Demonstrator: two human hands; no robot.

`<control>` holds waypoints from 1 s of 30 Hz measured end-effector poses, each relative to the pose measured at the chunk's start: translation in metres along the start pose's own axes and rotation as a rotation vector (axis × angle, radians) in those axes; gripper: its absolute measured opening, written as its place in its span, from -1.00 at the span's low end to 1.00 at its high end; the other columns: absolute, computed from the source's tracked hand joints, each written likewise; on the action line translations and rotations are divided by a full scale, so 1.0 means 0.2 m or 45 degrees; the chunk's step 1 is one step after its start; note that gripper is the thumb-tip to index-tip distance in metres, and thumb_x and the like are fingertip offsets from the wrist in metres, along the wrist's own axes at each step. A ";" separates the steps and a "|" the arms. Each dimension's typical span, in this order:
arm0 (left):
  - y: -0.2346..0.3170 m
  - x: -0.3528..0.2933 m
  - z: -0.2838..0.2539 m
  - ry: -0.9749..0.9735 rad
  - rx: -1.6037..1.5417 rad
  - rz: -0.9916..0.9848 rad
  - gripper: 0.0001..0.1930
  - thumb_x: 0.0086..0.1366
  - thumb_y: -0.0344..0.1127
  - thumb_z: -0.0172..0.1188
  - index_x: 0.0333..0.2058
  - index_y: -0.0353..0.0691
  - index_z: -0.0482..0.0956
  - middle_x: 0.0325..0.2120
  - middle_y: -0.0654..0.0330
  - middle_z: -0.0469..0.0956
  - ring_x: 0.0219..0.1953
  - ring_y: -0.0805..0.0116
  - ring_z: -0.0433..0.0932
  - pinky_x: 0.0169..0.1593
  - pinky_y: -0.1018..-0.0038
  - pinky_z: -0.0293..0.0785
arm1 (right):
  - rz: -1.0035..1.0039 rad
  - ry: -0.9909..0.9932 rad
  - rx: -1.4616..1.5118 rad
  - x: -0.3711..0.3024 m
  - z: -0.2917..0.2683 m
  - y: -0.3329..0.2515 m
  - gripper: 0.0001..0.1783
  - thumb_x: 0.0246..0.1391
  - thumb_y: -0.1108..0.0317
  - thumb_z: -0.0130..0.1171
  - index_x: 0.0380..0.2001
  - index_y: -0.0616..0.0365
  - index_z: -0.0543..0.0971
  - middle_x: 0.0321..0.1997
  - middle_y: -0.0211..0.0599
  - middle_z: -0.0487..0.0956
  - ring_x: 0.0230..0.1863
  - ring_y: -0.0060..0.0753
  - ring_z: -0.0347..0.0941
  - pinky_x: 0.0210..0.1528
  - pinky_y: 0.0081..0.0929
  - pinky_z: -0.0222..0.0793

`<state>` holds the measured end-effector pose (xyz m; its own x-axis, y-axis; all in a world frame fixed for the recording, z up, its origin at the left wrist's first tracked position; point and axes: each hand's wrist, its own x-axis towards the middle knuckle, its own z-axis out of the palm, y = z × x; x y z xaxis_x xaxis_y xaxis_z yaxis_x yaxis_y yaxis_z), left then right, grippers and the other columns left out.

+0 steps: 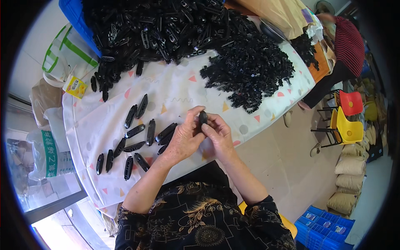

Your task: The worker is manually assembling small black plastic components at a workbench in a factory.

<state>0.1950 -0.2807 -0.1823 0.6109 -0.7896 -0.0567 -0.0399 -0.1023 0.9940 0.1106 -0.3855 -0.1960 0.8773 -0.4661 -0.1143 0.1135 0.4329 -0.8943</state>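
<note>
Loose parts: slim, dark pieces with tapered ends lie scattered on the table (93, 133), some touching, others just apart; (150, 132) marks one.
Large heap: similar-looking black pieces (166, 31) pile up at the far side, beyond the loose ones.
Left hand (183, 139): fingers curled in, gripping the held part from its left side.
Held part (203, 117): a small black piece, roughly upright between the two hands, above the table's near edge.
Handling: probably light, stiff, hard plastic; the smooth face may slip, and any thin edges could snap if squeezed hard. Best pinched along its long sides near the middle.
Right hand (220, 133): closed on the same part, thumb against its lower end.
Small-part heap (250, 64): finer black bits, beyond the right hand.
</note>
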 end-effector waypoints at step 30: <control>-0.04 0.30 -0.82 0.605 1.454 0.186 -0.70 0.09 -0.22 0.21 -0.25 -0.23 0.40 -0.32 0.03 0.45 -0.20 -0.02 0.46 -0.17 0.17 0.41 | -0.794 0.296 -1.397 0.40 -0.45 -0.17 -0.77 -0.03 0.68 0.08 -0.26 0.22 0.51 -0.26 -0.25 0.47 -0.36 -0.40 0.41 -0.31 -0.56 0.35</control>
<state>0.3609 -0.2276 -0.1789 0.7589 -0.5652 0.3235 -0.6501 -0.6872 0.3244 0.1346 -0.5063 -0.2138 0.7006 -0.5304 0.4773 -0.0653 -0.7137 -0.6974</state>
